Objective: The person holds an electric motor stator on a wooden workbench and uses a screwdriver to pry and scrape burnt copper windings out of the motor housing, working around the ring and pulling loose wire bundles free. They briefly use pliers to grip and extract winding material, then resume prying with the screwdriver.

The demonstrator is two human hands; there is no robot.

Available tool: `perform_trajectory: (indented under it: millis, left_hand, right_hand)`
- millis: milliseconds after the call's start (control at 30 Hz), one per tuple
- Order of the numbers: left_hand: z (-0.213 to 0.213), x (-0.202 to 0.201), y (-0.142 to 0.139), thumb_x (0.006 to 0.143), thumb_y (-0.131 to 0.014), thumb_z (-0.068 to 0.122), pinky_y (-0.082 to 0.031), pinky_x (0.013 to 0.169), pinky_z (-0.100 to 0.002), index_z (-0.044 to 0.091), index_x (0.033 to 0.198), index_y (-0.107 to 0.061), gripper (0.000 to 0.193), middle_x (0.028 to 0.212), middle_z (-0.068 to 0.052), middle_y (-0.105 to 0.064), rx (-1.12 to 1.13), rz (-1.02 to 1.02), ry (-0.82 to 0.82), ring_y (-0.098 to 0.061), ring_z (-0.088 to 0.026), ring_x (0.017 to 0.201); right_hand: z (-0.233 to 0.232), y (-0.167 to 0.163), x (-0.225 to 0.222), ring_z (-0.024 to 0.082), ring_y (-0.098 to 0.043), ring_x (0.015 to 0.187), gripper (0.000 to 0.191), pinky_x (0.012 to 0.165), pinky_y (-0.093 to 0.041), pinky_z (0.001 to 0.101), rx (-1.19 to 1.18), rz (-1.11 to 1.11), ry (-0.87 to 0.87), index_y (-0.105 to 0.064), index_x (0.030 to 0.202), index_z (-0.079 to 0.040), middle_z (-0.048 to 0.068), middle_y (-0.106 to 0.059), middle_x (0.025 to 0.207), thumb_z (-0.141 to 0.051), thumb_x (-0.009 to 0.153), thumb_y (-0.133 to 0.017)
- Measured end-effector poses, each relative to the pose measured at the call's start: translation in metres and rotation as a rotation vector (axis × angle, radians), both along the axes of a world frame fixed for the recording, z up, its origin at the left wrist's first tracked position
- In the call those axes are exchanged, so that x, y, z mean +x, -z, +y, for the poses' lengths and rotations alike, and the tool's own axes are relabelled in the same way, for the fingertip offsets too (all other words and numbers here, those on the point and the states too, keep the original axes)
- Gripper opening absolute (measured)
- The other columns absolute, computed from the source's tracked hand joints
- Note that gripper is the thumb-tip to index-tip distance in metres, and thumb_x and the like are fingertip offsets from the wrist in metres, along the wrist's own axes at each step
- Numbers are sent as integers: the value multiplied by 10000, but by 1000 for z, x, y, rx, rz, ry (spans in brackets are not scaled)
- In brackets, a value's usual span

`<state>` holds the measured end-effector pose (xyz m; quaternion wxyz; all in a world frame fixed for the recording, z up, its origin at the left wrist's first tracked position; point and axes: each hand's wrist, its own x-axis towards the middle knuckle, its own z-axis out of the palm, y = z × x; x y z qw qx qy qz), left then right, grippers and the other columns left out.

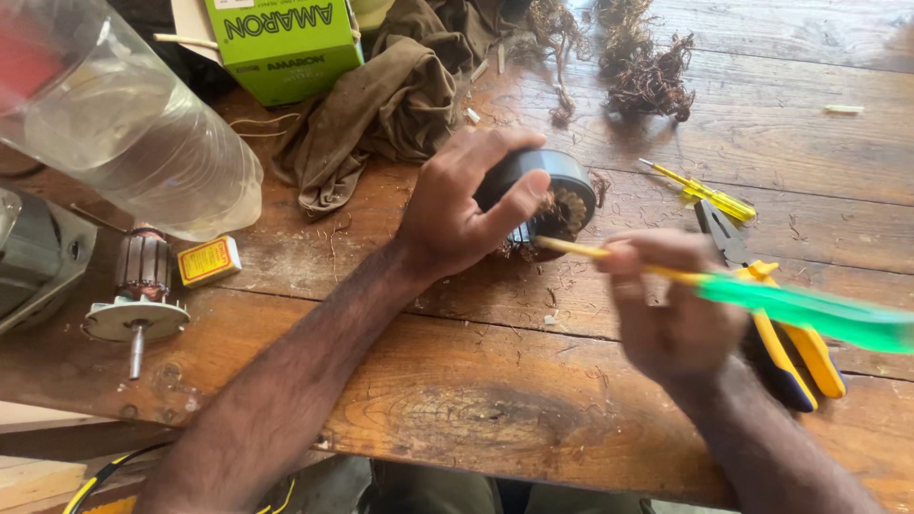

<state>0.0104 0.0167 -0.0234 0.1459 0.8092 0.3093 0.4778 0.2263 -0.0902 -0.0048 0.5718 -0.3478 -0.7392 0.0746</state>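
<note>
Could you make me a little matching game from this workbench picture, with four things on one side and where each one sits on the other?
Things:
1. dark round motor part
2. green-handled screwdriver
3. clear plastic bottle
4. pliers with yellow grips

Places:
A. lying at the far left of the wooden table
B. gripped by the left hand
C. on the table under the right hand
D. held in the right hand, tip poking into the round part

Pairs: 1-B, 2-D, 3-A, 4-C
</note>
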Motion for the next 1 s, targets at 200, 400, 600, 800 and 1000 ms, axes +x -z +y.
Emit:
perform_trajectory:
  millis: [200,400,600,800,1000]
  left_hand:
    - [-8,-6,-5,1069,-570,391,-596,835,-386,55,1208,-673,377,1008,-108,-734,-84,-126,-24,-717,-213,945]
    - [-7,-8,-10,1077,-579,336,-580,919,-364,43,1204,-660,329,1074,-118,-742,-149,-203,-3,-736,-225,1027]
    - [-9,-8,-10,1057,-594,333,-587,881,-361,34,1196,-659,337,1057,-127,-735,-165,-189,-8,-731,-223,991]
    - [-7,-8,-9,1060,-585,343,-595,869,-357,44,1195,-658,336,1044,-119,-740,-203,-197,5,-741,-212,985]
    - [-8,-7,-8,1062,-571,361,-601,875,-373,53,1196,-666,350,1056,-121,-739,-148,-166,-27,-737,-231,1001]
  right_hand:
    - [-4,6,-5,134,-711,709,69,610,-553,282,-80,-228,142,-632,1051,10,116,-741,853,8,1003,-682]
    - [-3,10,2,104,-724,756,53,636,-579,231,-72,-100,83,-587,1140,16,121,-748,951,0,1096,-613]
    - [-1,10,1,106,-728,747,32,621,-572,238,-125,-141,108,-586,1096,8,107,-759,912,-17,1099,-605]
    - [3,4,0,118,-757,744,105,608,-595,226,-126,-147,165,-608,1054,2,92,-758,859,-77,1110,-650]
    - [1,-7,3,124,-736,680,199,605,-553,251,-177,-223,287,-678,923,-8,62,-737,753,-143,1060,-728]
